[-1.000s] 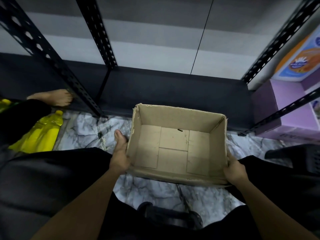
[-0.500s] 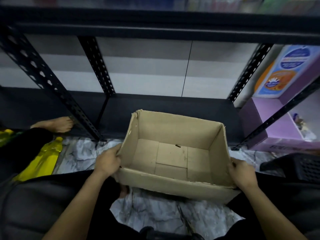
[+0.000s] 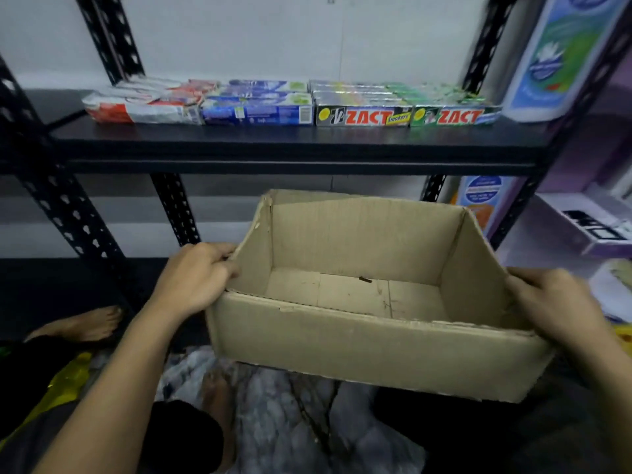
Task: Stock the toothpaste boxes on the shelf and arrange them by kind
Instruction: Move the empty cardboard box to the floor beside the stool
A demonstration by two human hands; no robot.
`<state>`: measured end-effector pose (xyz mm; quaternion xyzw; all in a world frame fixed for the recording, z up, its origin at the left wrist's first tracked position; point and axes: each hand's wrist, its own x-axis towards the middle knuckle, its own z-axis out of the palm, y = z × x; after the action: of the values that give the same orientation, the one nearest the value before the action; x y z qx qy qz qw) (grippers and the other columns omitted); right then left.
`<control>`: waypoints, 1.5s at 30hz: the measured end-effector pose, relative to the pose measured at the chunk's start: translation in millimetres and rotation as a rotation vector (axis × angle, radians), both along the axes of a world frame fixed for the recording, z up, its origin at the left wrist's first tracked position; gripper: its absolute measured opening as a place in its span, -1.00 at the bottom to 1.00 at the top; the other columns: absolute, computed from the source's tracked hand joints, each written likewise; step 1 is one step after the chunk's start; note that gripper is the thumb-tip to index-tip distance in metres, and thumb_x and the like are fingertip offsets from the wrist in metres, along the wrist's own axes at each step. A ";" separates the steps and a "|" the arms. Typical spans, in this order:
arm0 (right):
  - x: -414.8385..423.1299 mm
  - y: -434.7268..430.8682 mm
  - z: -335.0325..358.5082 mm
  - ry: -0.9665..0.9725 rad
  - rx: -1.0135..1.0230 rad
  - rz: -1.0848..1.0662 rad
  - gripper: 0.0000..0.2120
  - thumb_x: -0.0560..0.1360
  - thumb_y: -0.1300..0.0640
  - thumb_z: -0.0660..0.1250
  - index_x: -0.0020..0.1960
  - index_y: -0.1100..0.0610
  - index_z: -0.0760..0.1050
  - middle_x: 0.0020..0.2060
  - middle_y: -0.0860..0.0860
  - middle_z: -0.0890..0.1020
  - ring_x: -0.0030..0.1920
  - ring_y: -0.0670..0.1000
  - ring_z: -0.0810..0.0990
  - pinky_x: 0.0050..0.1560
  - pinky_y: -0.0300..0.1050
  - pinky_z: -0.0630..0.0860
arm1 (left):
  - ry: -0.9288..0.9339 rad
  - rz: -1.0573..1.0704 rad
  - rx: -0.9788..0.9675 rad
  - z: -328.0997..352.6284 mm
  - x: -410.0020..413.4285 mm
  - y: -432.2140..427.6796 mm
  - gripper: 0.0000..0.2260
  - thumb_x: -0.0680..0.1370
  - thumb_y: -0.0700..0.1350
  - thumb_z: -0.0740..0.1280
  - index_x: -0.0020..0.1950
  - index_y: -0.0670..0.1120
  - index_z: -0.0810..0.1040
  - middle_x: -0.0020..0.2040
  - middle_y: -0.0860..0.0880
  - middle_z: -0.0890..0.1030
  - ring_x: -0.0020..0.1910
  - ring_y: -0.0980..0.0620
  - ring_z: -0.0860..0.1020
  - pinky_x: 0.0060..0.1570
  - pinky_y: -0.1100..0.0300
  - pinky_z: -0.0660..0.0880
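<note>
- Head view: a brown corrugated cardboard box (image 3: 359,350), open-topped and rectangular with ragged, torn rims, is held between both hands in front of the rack, below the stocked shelf.
- The left hand (image 3: 195,278) grips the box's left wall near the front corner, its fingers (image 3: 219,254) curled over the torn rim.
- The right hand (image 3: 554,302) clasps the right wall from outside, its fingers wrapped around the edge.
- Inside the box the flat bottom flaps show their seams, and a small dark scrap (image 3: 365,279) lies on them.
- The shelf (image 3: 290,145) is a smooth matt black board carried on black metal uprights (image 3: 68,213) punched with rows of holes.
- The toothpaste boxes lie flat on the shelf in a row of long, glossy cartons, grouped by kind and touching side by side.
- At the left are red-and-white cartons (image 3: 143,111), then blue cartons (image 3: 256,112).
- Next come dark ZACT cartons with a yellow tag (image 3: 362,116), then green ZACT cartons (image 3: 455,116) at the right end.
- Just beside the green cartons stands a rounded blue-and-white pack (image 3: 554,56).
- To the right, a pale purple box (image 3: 581,227) sits in the neighbouring rack.
- The floor (image 3: 273,405) has a grey marbled pattern.
- A bare foot (image 3: 85,325) rests at the lower left, near something shiny and yellow (image 3: 65,381).
</note>
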<state>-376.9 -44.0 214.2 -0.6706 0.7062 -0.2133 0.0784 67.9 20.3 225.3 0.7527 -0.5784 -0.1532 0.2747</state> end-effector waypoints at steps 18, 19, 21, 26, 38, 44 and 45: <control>-168.7 153.0 100.9 0.076 -0.074 -0.456 -0.80 0.54 0.10 0.30 -0.02 -0.06 0.69 -0.08 0.10 0.72 0.00 0.22 0.63 0.02 0.12 0.57 | -0.045 -0.482 -0.080 80.5 -180.3 -33.9 -0.79 0.40 -0.11 0.38 -0.02 0.08 0.72 -0.13 0.05 0.71 -0.02 -0.01 0.58 0.02 0.05 0.53; -178.0 163.2 100.7 0.057 -0.097 -0.495 -0.81 0.53 0.09 0.29 -0.03 -0.10 0.68 -0.08 0.10 0.71 0.00 0.22 0.62 0.02 0.13 0.57 | -0.059 -0.499 -0.107 84.2 -194.0 -36.0 -0.75 0.43 -0.12 0.39 0.04 0.11 0.72 -0.07 0.03 0.71 0.00 -0.03 0.57 0.01 0.06 0.52; -192.5 183.1 100.6 0.023 -0.152 -0.579 -0.81 0.51 0.06 0.28 -0.05 -0.14 0.66 -0.04 0.10 0.71 0.04 0.24 0.60 0.05 0.13 0.56 | -0.098 -0.521 -0.165 92.7 -221.7 -41.1 -0.68 0.45 -0.10 0.39 0.17 0.15 0.68 0.04 0.00 0.70 0.07 -0.07 0.56 0.00 0.08 0.50; -212.6 220.9 93.6 -0.009 -0.257 -0.716 -0.72 0.49 0.11 0.24 0.06 -0.10 0.68 -0.10 0.13 0.70 -0.01 0.26 0.58 -0.06 0.09 0.53 | -0.132 -0.622 -0.215 102.1 -284.7 -55.8 -0.71 0.43 -0.05 0.36 0.13 0.14 0.67 -0.04 -0.05 0.69 0.01 -0.12 0.56 -0.05 0.04 0.51; -274.4 257.2 49.4 0.018 -0.266 -0.923 -0.76 0.48 0.16 0.24 -0.03 0.08 0.68 -0.17 0.19 0.68 -0.17 0.26 0.50 -0.19 0.06 0.47 | -0.127 -0.789 -0.170 65.0 -394.7 -79.8 -0.69 0.50 -0.12 0.35 0.20 0.14 0.64 -0.17 0.01 0.68 -0.14 -0.02 0.55 -0.17 0.10 0.48; -292.5 259.4 -6.6 0.003 -0.220 -1.027 -0.76 0.49 0.10 0.19 -0.07 0.12 0.62 -0.27 0.17 0.60 -0.19 0.24 0.48 -0.22 0.02 0.43 | -0.193 -0.819 -0.107 9.8 -440.0 -95.6 -0.63 0.50 -0.13 0.32 0.26 0.17 0.61 0.01 -0.08 0.69 0.06 -0.19 0.58 -0.11 0.06 0.51; -295.3 264.0 -22.9 0.005 -0.206 -1.054 -0.77 0.49 0.09 0.19 -0.08 0.10 0.61 -0.27 0.18 0.59 -0.18 0.25 0.49 -0.23 0.01 0.42 | -0.199 -0.818 -0.085 -3.4 -448.8 -95.3 -0.64 0.50 -0.12 0.31 0.26 0.17 0.61 0.04 -0.08 0.69 0.08 -0.19 0.58 -0.10 0.07 0.49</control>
<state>-672.1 220.0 191.3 -0.2301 0.9227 -0.2903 -0.1072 -380.9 -75.1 221.9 0.4600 -0.8591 -0.1521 0.1648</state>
